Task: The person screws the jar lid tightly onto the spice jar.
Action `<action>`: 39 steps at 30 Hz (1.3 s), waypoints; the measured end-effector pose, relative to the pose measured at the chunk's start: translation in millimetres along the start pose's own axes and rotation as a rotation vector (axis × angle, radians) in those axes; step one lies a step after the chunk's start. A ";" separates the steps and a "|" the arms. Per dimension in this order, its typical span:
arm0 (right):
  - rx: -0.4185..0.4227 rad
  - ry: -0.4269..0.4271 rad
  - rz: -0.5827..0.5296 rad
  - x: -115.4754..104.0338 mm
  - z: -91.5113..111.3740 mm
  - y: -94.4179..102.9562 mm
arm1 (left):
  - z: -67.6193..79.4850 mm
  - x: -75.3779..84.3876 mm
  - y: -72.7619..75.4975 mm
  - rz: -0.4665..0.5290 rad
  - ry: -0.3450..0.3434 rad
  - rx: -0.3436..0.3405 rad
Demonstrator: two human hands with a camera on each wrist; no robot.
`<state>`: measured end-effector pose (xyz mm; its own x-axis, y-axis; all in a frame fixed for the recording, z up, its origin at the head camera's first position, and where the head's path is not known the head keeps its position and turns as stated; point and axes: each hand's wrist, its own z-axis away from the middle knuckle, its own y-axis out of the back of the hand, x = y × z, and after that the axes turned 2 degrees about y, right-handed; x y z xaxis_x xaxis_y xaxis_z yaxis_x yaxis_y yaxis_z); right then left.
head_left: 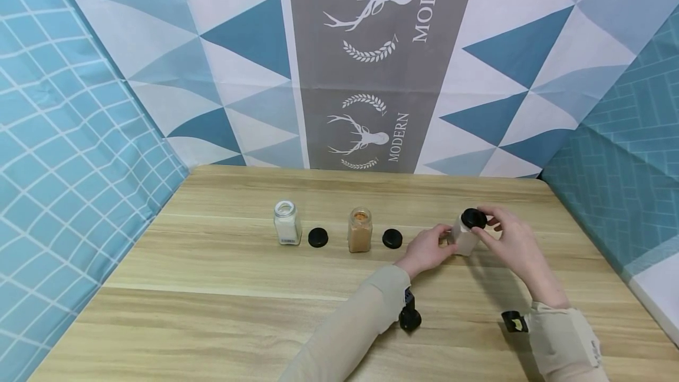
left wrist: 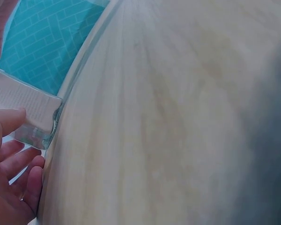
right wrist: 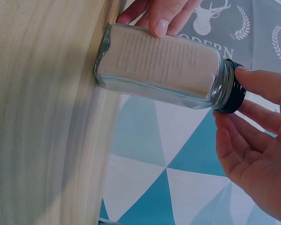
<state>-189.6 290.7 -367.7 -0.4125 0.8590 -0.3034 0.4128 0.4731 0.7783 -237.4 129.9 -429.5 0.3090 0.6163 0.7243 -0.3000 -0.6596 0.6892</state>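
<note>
A square glass spice jar (right wrist: pixel 164 65) holding pale powder stands on the table at the right. Its black lid (head_left: pixel 474 218) sits on the neck. My left hand (head_left: pixel 428 248) grips the jar's body low down, thumb on one face, as the left wrist view also shows. My right hand (head_left: pixel 511 243) pinches the lid's rim between thumb and fingers. To the left stands an uncapped jar of orange-brown powder (head_left: pixel 360 234), with a black lid (head_left: pixel 392 239) lying beside it. Farther left is an uncapped jar of white contents (head_left: pixel 287 226), and another black lid (head_left: pixel 318 237) lies next to it.
The wooden table (head_left: pixel 212 323) meets a patterned backdrop (head_left: pixel 254 63) at its far edge. Blue tiled-pattern sheets (head_left: pixel 69 134) hang on both sides. Small black wrist devices (head_left: pixel 409 316) are strapped at the sleeves.
</note>
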 end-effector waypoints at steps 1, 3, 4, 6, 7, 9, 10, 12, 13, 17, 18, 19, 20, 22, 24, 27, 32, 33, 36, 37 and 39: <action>0.002 0.000 -0.002 0.3 0.2 0.3 | 0.0 0.1 0.0 0.003 0.002 -0.001; 0.003 -0.003 -0.006 0.7 0.4 1.1 | 0.1 0.3 0.1 0.008 0.007 -0.003; 0.004 -0.005 -0.005 0.9 0.6 1.5 | 0.1 0.4 0.2 0.010 0.010 -0.005; 0.002 -0.009 -0.007 1.0 0.9 2.6 | 0.3 0.8 0.2 0.007 0.016 -0.007; 0.000 -0.013 -0.009 1.0 1.1 3.0 | 0.4 0.8 0.2 0.005 0.020 -0.008; -0.004 -0.018 -0.009 0.9 1.3 3.8 | 0.7 1.1 0.3 0.001 0.023 -0.009; -0.006 -0.021 -0.010 1.0 1.4 4.1 | 0.8 1.2 0.3 -0.002 0.023 -0.008; -0.007 -0.024 -0.012 1.0 1.5 4.7 | 1.1 1.2 0.5 -0.006 0.023 -0.005; -0.007 -0.025 -0.011 1.2 1.6 5.1 | 1.2 1.2 0.5 -0.007 0.022 -0.003; -0.014 -0.029 0.001 2.3 2.0 6.4 | 1.6 1.1 0.5 -0.009 0.017 0.000; -0.017 -0.029 0.006 2.6 1.9 6.8 | 1.7 1.0 0.5 -0.009 0.015 0.001; -0.020 -0.029 0.010 3.0 1.8 7.0 | 1.7 1.0 0.5 -0.008 0.014 0.000; -0.021 -0.026 0.013 3.5 1.7 7.2 | 1.8 0.9 0.5 -0.007 0.014 -0.001; -0.024 -0.022 0.013 4.2 1.6 7.4 | 1.6 0.8 0.4 -0.006 0.017 -0.004; -0.021 -0.019 0.012 4.4 1.7 7.3 | 1.2 0.4 0.0 -0.006 0.016 -0.004; -0.014 -0.018 -0.003 4.1 1.7 6.2 | 0.7 0.1 -0.1 -0.010 0.014 -0.003; -0.027 -0.032 -0.047 2.6 0.3 2.2 | 0.9 -0.5 -0.2 -0.007 0.010 -0.002; -0.033 -0.038 -0.057 2.6 0.0 1.4 | 1.0 -0.5 -0.1 -0.006 0.011 -0.003; -0.052 -0.055 -0.070 3.0 -0.6 -1.6 | 1.1 -0.5 -0.2 -0.005 0.009 -0.004; -0.058 -0.061 -0.069 3.0 -0.8 -2.4 | 1.1 -0.4 -0.1 -0.003 0.010 -0.005; -0.069 -0.070 -0.069 2.7 -1.1 -3.6 | 1.0 -0.4 0.0 0.000 0.011 -0.007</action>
<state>-193.1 291.1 -370.7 -0.3789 0.8375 -0.3937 0.3272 0.5192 0.7896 -236.6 129.3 -429.8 0.2994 0.6209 0.7244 -0.3059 -0.6567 0.6893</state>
